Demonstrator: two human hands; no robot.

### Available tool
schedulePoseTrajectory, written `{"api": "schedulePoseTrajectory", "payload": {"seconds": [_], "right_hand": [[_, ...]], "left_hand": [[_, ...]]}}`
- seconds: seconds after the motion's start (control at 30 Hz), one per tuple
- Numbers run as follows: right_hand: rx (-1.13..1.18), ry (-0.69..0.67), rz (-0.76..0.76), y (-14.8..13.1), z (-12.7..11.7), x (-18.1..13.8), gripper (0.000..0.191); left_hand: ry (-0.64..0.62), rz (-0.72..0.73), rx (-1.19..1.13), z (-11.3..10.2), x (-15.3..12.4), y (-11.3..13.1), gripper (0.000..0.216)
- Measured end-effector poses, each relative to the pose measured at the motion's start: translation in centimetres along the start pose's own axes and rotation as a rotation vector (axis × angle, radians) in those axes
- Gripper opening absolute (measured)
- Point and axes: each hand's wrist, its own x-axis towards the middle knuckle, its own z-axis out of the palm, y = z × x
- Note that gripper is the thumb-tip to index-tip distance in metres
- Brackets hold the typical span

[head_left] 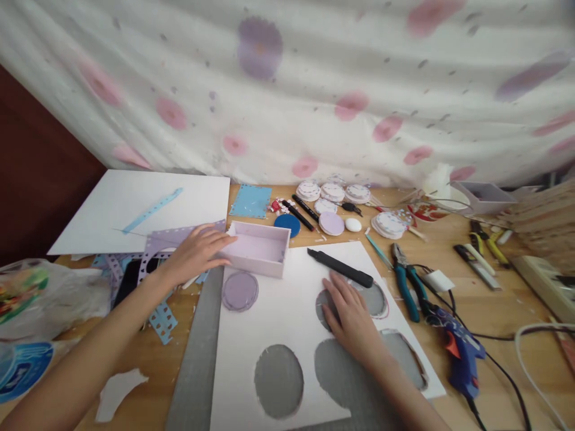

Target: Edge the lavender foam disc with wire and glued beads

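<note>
My left hand [204, 250] is at the left end of a small open lilac box [258, 248], its fingers over the end wall and its thumb low by the front corner. The box rests on a white board [242, 365] with several round holes cut in it. Palm down, my right hand [351, 314] lies on the board among the holes, fingers bent and apart, with nothing seen in it. Just beyond its fingertips is a thick black pen-shaped tool [341, 267]. A lilac disc [241, 291] lies in front of the box.
Pliers [405, 281] and a blue glue gun [462, 353] with cords lie at the right. Behind the board stand a blue round lid [287, 225], black markers [299, 215] and layered white discs [390, 224]. Paper scraps [162, 317] and a plastic bag [54, 299] are left.
</note>
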Motion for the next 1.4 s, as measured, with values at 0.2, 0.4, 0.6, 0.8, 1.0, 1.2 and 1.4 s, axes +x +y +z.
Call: {"api": "schedulePoseTrajectory", "payload": {"seconds": [0.2, 0.4, 0.6, 0.8, 1.0, 1.2, 1.4], "right_hand": [[-0.007, 0.003, -0.056, -0.8, -0.7, -0.3, 0.047], [-0.078, 0.131, 0.079, 0.8, -2.1, 0.4, 0.041], [-0.117, 0.044, 0.108, 3.1, -1.9, 2.0, 0.032], [0.203, 0.150, 0.309, 4.3, -3.3, 1.4, 0.029], [0.233, 0.122, 0.270, 5.3, -5.0, 1.6, 0.028], [0.064, 0.040, 0.130, 6.4, -3.8, 3.9, 0.033], [-0.035, 0.002, 0.109, 6.4, -2.8, 6.8, 0.040]], "left_hand": [[0.001, 0.057, 0.089, -0.2, -0.2, -1.5, 0.017], [0.065, 0.157, 0.056, -1.0, 0.7, 2.8, 0.012], [0.171, 0.213, 0.079, -1.1, 0.7, 6.2, 0.017], [0.189, 0.203, 0.055, -0.5, 1.1, 6.5, 0.016], [0.135, 0.197, 0.003, 0.6, 2.6, 6.1, 0.017], [0.041, 0.052, -0.196, 0.7, 2.3, 5.9, 0.023], [0.013, -0.385, -0.275, 0.3, -2.9, 8.2, 0.085]]}}
